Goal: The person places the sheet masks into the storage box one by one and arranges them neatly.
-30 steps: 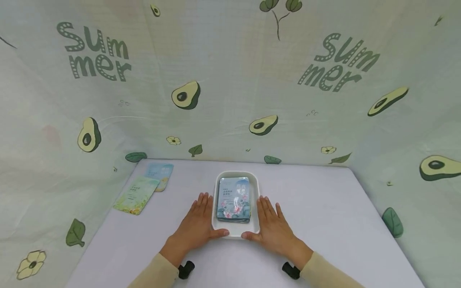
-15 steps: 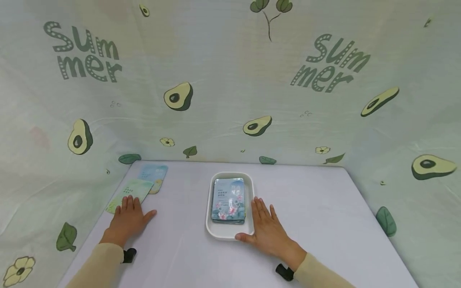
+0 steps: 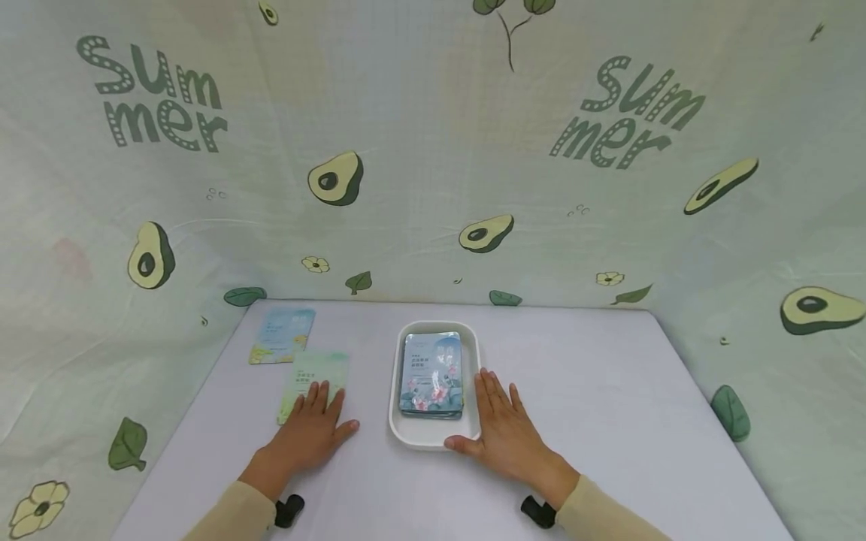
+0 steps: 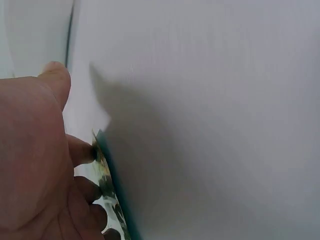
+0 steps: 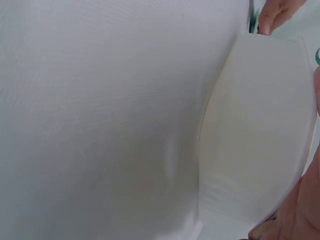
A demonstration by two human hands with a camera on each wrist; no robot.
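My left hand [image 3: 307,428] lies with its fingertips on the lower part of a light green sheet-mask packet [image 3: 321,367]. The left wrist view has the fingers against that packet's edge [image 4: 112,187], thumb apart. Beside the right side of a white tray [image 3: 426,436], my right hand [image 3: 510,436] rests with fingers extended along the wall and thumb at the front rim. From the right wrist, the tray's outer wall [image 5: 255,130] fills much of the view. Inside the tray lies a small stack of blue packets [image 3: 431,376] with pink flowers on top.
Behind the green packet, a blue packet with yellow flowers [image 3: 283,336] lies flat near the table's left edge. The white table [image 3: 588,376] meets a printed curtain [image 3: 406,113] at the back and on both sides.
My left hand has left the tray, reached over to the green packet and slid it rightward, off the blue one. The right hand stays at the tray.
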